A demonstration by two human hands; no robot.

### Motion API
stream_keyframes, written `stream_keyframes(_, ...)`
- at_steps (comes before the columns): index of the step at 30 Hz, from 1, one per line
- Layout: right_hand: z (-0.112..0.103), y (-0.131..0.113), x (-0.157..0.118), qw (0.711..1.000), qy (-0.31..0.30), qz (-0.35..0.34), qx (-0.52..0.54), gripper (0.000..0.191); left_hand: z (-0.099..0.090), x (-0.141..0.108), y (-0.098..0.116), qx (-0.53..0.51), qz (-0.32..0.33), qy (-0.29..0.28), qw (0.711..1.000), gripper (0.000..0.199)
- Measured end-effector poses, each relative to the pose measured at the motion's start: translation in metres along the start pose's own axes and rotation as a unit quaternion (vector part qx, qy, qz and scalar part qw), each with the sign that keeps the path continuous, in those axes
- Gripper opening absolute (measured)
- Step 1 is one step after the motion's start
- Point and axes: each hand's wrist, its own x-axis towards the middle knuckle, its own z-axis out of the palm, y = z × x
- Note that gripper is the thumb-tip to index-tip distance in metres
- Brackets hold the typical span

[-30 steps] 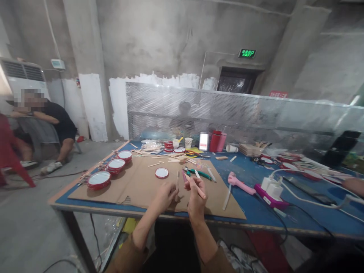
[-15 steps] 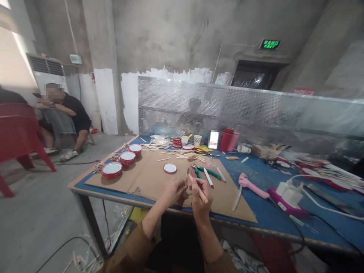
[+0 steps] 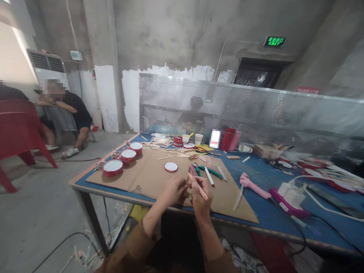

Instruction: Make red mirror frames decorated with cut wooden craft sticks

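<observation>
Over the cardboard sheet [image 3: 153, 178], near the table's front edge, my two hands meet. My right hand [image 3: 201, 195] is closed around a pale wooden stick [image 3: 203, 193], its far end slanting up to the left. In the closed fingers of my left hand [image 3: 175, 189] is a thin flat strip [image 3: 188, 171], standing up beside the stick's tip; its lower part is hidden. A small red-rimmed drum with a white face [image 3: 171, 167] lies beyond my left hand. Right of the hands are green-handled pliers [image 3: 214, 173] and a white marker [image 3: 209, 177].
Several red drums with sticks [image 3: 112, 167] line the left side. Loose wooden sticks [image 3: 182, 152], paper cups [image 3: 198, 139] and a red bottle [image 3: 228, 139] stand behind. A pink glue gun [image 3: 254, 185] and purple power strip [image 3: 287, 204] lie right. A person [image 3: 71, 108] sits far left.
Both hands keep their hold, with only a very slight shift of the stick. The whole view has tilted a little.
</observation>
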Motion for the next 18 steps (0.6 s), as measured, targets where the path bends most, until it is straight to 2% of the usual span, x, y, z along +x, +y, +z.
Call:
stream_keyframes(5, 0.001, 0.000, 0.001, 1.000, 0.001, 0.000, -0.008, 0.024, -0.002, 0.000, 0.002, -0.011, 0.001, 0.003, 1.000, 0.014)
stream_keyframes(11, 0.000, -0.008, 0.003, 0.995, 0.088, 0.046, -0.007, 0.028, -0.004, 0.000, 0.005, 0.004, -0.017, -0.005, 1.000, 0.013)
stream_keyframes(18, -0.001, -0.005, 0.000, 1.000, 0.019, 0.003, 0.011, 0.024, -0.002, 0.000, 0.002, -0.026, 0.000, -0.005, 1.000, 0.010)
